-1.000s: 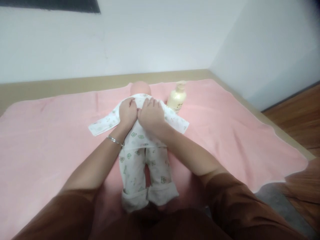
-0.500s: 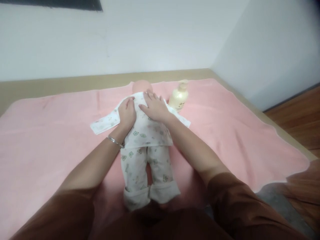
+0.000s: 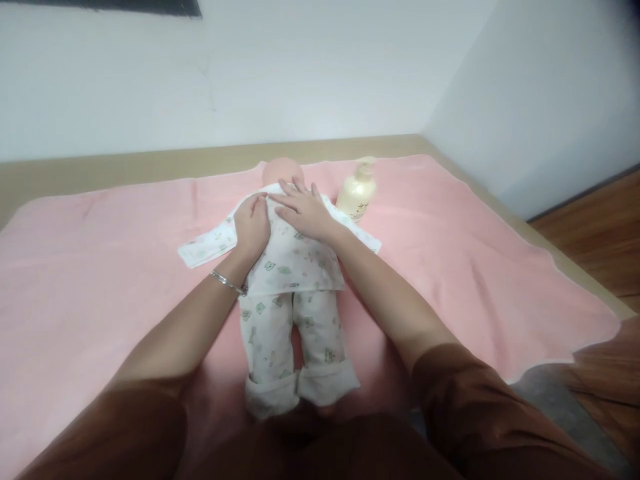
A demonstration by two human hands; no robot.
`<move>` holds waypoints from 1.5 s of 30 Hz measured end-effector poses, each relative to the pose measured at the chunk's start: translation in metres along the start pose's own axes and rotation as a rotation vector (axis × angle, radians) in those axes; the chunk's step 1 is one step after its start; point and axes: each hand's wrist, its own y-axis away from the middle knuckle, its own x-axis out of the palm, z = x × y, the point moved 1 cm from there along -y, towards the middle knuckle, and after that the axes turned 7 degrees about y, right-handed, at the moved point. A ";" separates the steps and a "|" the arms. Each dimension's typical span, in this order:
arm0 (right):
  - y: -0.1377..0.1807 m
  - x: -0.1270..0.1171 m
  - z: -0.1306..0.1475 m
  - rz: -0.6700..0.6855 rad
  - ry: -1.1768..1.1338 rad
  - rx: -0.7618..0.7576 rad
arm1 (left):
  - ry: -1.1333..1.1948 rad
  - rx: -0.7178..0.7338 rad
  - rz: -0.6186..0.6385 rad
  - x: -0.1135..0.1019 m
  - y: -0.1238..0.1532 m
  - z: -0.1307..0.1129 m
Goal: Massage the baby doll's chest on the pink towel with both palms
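Note:
A baby doll (image 3: 283, 172) lies on the pink cloth, its smooth round head away from me and no face showing. It wears a white printed shirt (image 3: 295, 270) and matching trousers (image 3: 270, 340) with turned-up cuffs. On the doll's upper left side, my left hand (image 3: 253, 230) is closed, its fingers curled against the shirt by the shoulder. My right hand (image 3: 306, 212) lies flat across the upper torso, fingers spread, their tips near the neck. The sleeves stick out to both sides, flat at the ends.
A cream pump bottle (image 3: 357, 193) stands on the pink cloth (image 3: 440, 267), just right of the doll's shoulder. Beyond the cloth runs a tan table edge (image 3: 220, 155) against a white wall (image 3: 300, 73). Wooden flooring (image 3: 595, 223) shows at the right.
My right hand has shifted slightly left over the shirt and its fingers have spread wider, the index finger now reaching towards my left hand. My left hand keeps its hold.

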 end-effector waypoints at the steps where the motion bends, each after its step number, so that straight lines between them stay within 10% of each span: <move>1: -0.001 0.001 -0.002 -0.011 -0.001 0.050 | -0.044 0.011 0.029 0.000 -0.001 0.000; 8: -0.003 0.007 0.002 -0.037 -0.002 0.410 | -0.532 0.140 0.299 0.004 -0.003 -0.016; 14: -0.002 -0.003 -0.002 0.024 -0.015 0.433 | -0.814 0.249 0.422 0.006 0.029 -0.048; 28: 0.020 0.002 0.061 0.033 0.339 0.235 | -0.491 0.040 0.456 -0.015 -0.020 -0.027; 39: 0.000 -0.006 0.014 0.011 0.121 0.363 | -0.898 0.197 0.576 -0.007 0.020 -0.068; 45: 0.014 -0.015 0.032 0.072 0.277 0.328 | -0.784 0.022 0.518 -0.010 0.005 -0.059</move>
